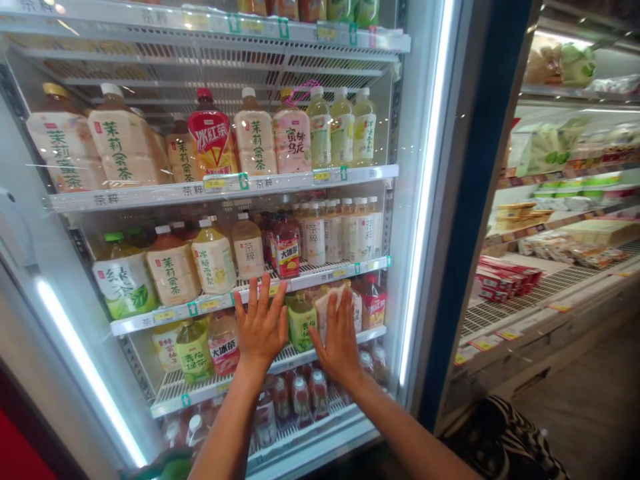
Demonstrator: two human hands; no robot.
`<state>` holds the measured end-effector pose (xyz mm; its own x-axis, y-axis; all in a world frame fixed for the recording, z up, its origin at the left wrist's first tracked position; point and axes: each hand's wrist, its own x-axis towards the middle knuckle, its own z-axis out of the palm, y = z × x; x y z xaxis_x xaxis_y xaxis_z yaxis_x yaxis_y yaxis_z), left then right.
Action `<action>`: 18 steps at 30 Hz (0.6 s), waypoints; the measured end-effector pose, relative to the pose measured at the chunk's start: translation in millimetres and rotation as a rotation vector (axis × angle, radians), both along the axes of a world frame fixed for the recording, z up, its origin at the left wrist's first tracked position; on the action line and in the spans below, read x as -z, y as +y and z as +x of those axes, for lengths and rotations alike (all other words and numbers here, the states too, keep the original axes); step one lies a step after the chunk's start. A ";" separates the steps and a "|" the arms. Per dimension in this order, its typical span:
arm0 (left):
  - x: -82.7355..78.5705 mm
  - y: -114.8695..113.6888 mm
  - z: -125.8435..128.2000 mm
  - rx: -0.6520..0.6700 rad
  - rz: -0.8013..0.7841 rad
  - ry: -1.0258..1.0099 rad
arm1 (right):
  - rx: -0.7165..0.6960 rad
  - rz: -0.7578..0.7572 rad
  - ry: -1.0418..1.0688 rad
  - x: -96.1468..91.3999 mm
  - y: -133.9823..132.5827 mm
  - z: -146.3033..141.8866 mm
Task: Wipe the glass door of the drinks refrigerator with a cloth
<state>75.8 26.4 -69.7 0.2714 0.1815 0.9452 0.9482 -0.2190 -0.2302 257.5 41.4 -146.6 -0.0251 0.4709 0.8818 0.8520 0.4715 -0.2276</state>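
In the head view, my left hand (261,323) is raised with its fingers spread, in front of the lower shelves of a lit drinks fridge. To its right, my right hand (339,337) is also open, its fingers held closer together and the thumb apart. Both hands hold nothing. Reflections suggest a glass pane in front of the shelves; whether my palms touch it I cannot tell. Between the hands shows a green-labelled bottle (303,322). A dark-red tea bottle (287,247) stands on the shelf above. Left of my left hand is a red-labelled bottle (223,343).
Large tea bottles (255,143) line the upper shelf, with a red-labelled bottle (213,133) among them. Small bottles (301,397) fill the bottom. On the right, past a dark fridge frame (473,173), an open chilled shelf (500,317) holds packaged food. Striped fabric (520,433) lies low at right.
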 end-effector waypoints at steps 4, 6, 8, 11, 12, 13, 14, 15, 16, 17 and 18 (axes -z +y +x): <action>1.0 0.8 -0.4 0.012 -0.020 -0.009 | -0.032 0.001 -0.110 58.2 -12.3 -12.3; 1.4 1.3 -0.5 0.017 -0.029 -0.014 | -0.028 0.019 -0.094 29.4 -6.5 -14.2; 1.7 1.6 -0.4 0.017 -0.031 -0.017 | -0.033 0.051 -0.056 -21.2 2.7 -15.9; 1.5 1.0 0.1 0.010 -0.036 -0.016 | -0.048 0.099 -0.022 -63.6 9.3 -22.0; 1.3 0.5 0.3 0.005 -0.037 -0.013 | -0.054 0.092 -0.023 -56.9 7.4 -24.7; 1.1 -0.1 0.6 0.000 -0.036 -0.010 | -0.059 0.073 -0.032 -39.6 3.6 -27.4; 0.9 -0.6 0.8 -0.006 -0.034 -0.007 | -0.061 0.051 -0.042 -14.4 -1.5 -29.7; 0.7 -1.0 1.0 -0.011 -0.034 -0.004 | -0.064 0.022 -0.058 14.7 -7.1 -31.5; 0.5 -1.3 1.1 -0.015 -0.034 -0.003 | -0.061 0.024 -0.069 43.0 -12.3 -32.8; 0.3 -1.5 1.2 -0.015 -0.033 -0.003 | -0.047 0.031 -0.071 66.0 -16.3 -33.5; 0.2 -1.5 1.2 -0.015 -0.033 -0.005 | -0.045 0.038 -0.078 79.8 -18.5 -33.5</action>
